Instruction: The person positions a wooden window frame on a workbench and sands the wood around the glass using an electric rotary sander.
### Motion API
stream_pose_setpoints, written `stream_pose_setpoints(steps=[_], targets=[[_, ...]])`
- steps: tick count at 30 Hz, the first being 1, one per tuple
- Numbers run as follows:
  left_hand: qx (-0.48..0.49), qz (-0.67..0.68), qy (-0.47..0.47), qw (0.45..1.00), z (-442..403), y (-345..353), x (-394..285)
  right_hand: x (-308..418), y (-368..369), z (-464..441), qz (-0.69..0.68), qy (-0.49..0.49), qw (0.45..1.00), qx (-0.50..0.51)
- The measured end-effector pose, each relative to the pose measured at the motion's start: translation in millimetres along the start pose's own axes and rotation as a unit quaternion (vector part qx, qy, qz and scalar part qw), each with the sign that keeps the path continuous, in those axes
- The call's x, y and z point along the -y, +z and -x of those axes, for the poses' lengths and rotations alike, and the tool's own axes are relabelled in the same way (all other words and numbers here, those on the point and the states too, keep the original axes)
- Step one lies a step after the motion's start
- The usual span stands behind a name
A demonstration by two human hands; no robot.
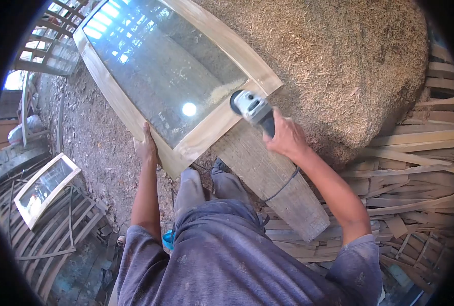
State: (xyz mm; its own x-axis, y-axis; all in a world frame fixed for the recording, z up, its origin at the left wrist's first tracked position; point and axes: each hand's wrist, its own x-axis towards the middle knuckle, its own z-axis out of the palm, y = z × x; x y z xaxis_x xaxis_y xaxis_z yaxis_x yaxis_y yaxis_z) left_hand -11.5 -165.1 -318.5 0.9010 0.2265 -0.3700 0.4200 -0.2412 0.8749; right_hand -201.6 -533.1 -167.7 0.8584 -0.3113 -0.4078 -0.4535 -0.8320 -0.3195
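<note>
A large wooden-framed glass panel [206, 136] lies before me, with light reflecting off its glass. My left hand [145, 147] grips the frame's left edge near the lower corner, fingers along the side. In my right hand [286, 134] is an angle grinder [255, 108], held by its dark rear body. Its round dark disc rests on or just above the frame's near rail, toward the right corner; I cannot tell if it touches. Pale dust lies on the glass beside the disc. A dark cord runs from the grinder past my right forearm.
A wide wooden plank [283, 186] extends from under the frame toward my right. Behind it rises a big heap of wood shavings [334, 61]. Stacked wood strips [410, 178] fill the right side. A smaller framed glass panel [47, 188] leans on slatted wood at left.
</note>
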Motion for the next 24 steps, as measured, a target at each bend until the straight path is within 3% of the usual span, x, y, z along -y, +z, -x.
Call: stream_pose_setpoints(steps=[3,11,14,16,19,24], targets=[[0.001,-0.026,-0.017,1.0,-2,-2,2,-10,-24,-19,-0.034,0.105,0.994,-0.006],[-0.017,-0.038,0.004,0.999,-2,-2,1,-34,-29,-37,0.021,0.097,0.993,-0.06],[-0.008,-0.032,0.001,0.999,2,0,-5,9,-23,-24,-0.018,0.11,0.994,0.001],[0.006,-0.025,-0.007,1.0,3,-2,-7,34,-12,-13,-0.005,0.024,0.998,0.053],[0.007,-0.019,-0.005,1.0,3,-2,-5,45,13,-11,0.012,-0.041,0.998,0.045],[-0.008,-0.051,0.0,0.999,4,-2,-9,33,-9,-30,-0.014,0.02,0.999,0.024]])
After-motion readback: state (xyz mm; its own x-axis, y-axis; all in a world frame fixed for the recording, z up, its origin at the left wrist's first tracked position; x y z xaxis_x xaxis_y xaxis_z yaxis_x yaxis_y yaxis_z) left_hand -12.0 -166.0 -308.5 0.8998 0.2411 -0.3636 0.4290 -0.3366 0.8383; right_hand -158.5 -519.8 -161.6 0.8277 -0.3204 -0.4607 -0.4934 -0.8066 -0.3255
